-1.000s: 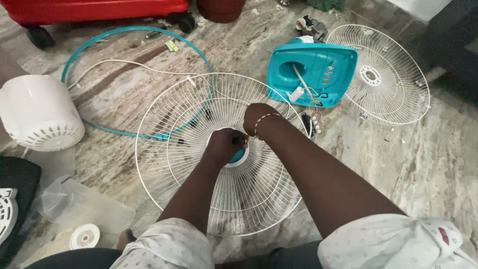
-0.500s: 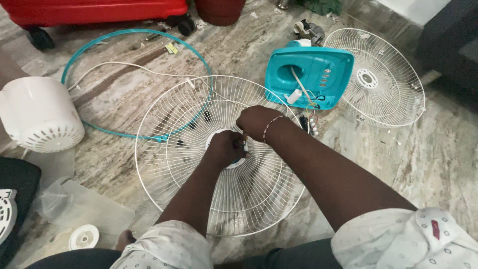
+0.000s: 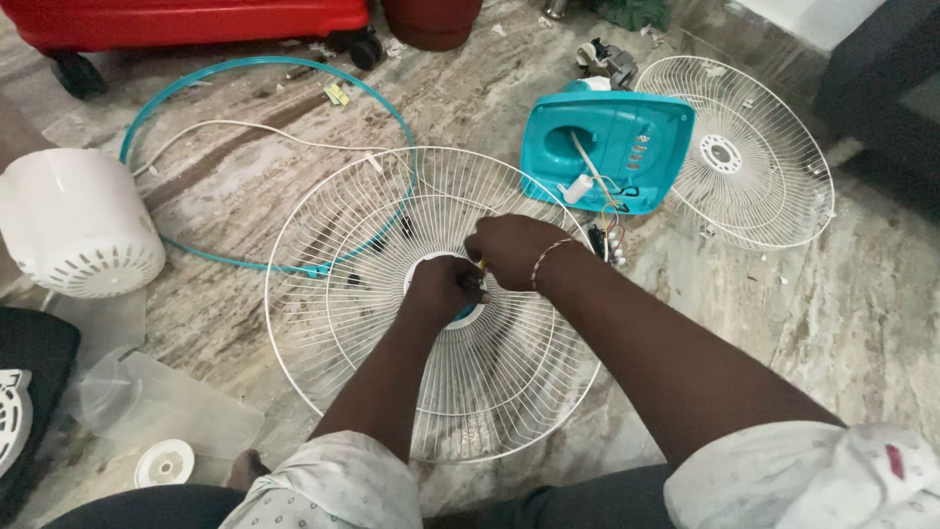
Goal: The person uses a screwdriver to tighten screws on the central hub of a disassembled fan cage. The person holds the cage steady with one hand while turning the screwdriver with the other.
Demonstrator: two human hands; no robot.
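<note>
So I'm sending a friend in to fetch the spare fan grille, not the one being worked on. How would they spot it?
Start from the teal motor housing lying on the marble floor. The spare grille lies flat just right of it, partly tucked under its edge. Unlike the larger grille under both hands, nobody touches it.

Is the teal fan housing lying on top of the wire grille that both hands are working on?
No, the teal housing lies on the floor beyond the near grille, whose hub both hands work at.
</note>
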